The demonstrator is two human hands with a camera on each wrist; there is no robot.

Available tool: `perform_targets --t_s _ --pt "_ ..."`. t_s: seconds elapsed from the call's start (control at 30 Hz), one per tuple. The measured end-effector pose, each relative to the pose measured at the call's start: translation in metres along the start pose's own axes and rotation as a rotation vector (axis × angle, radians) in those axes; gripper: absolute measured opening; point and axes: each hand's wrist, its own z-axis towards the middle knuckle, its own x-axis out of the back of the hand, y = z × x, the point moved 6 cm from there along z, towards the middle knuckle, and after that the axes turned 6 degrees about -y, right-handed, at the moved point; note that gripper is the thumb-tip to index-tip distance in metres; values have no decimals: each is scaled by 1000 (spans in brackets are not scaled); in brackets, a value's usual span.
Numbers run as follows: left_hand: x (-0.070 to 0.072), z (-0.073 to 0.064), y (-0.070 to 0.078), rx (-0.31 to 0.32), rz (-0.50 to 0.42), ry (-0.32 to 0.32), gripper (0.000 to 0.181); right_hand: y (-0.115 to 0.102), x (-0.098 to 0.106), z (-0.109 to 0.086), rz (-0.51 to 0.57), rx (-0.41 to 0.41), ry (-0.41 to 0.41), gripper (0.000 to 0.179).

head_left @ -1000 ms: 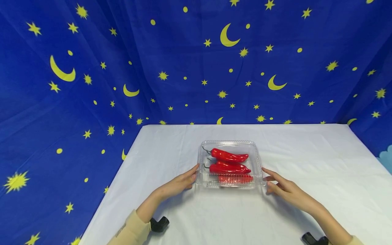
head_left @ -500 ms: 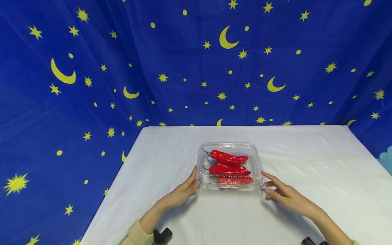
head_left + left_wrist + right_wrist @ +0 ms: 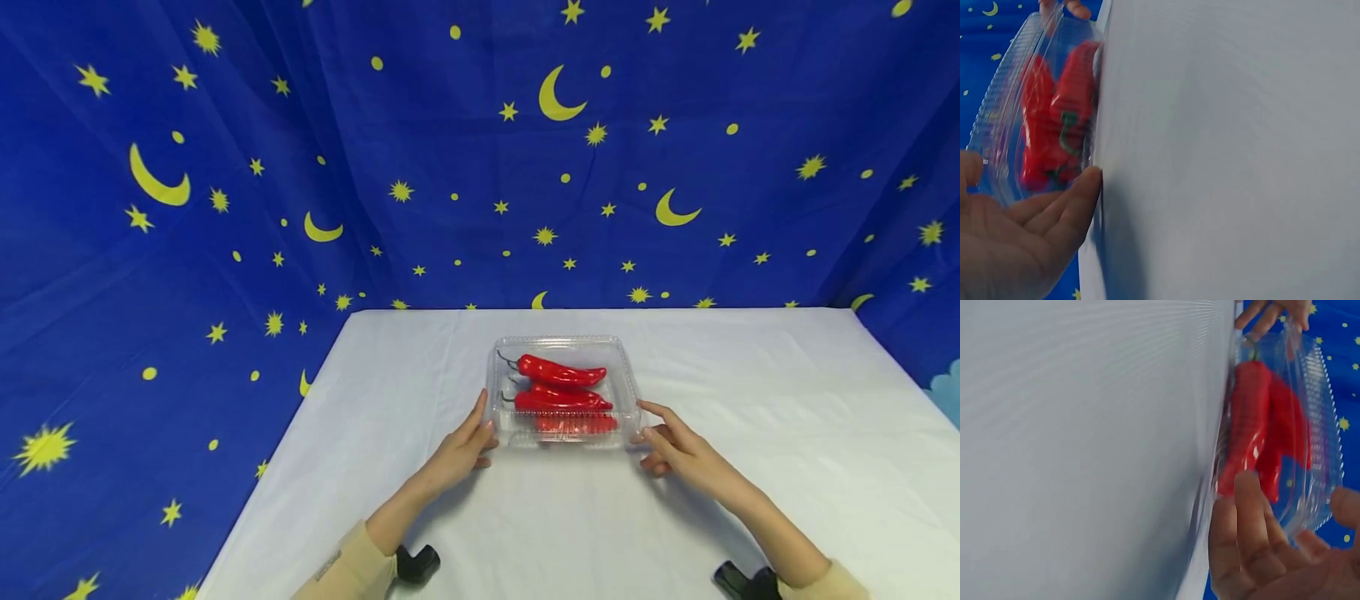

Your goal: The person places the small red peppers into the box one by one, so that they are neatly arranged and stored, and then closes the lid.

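Observation:
A clear plastic box [image 3: 624,375] with a beaded rim sits on the table in the head view. Inside lie shiny red peppers with green stems: a rear pepper [image 3: 561,371], a middle pepper [image 3: 558,402] and red showing through the ribbed front wall. My left hand [image 3: 459,450] has its fingers fairly straight along the box's left side, thumb near the front corner. On the opposite side, my right hand [image 3: 693,458] reaches its extended index finger and thumb to the right wall. Both wrist views show fingers low at the box ends, beside the tablecloth.
White cloth covers the table [image 3: 750,375]. Behind it and to the sides hangs a blue curtain [image 3: 450,133] with yellow moons and stars. Black wrist devices stick out under the forearms, one at the left sleeve [image 3: 352,567].
Over the last half second the box, peppers inside, has shifted slightly toward the table's far edge. Both hands have moved forward with it, staying at its sides.

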Motion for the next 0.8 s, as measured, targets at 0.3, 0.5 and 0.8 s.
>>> perform_targets --t_s 0.3,0.5,0.8 --pt "4 16 7 -25 104 134 55 2 -1 12 180 -21 78 49" --pt "3 21 7 -53 10 154 55 3 1 18 270 -38 167 43" --pt "0 26 5 -113 -251 96 54 0 -5 20 347 -4 137 41"
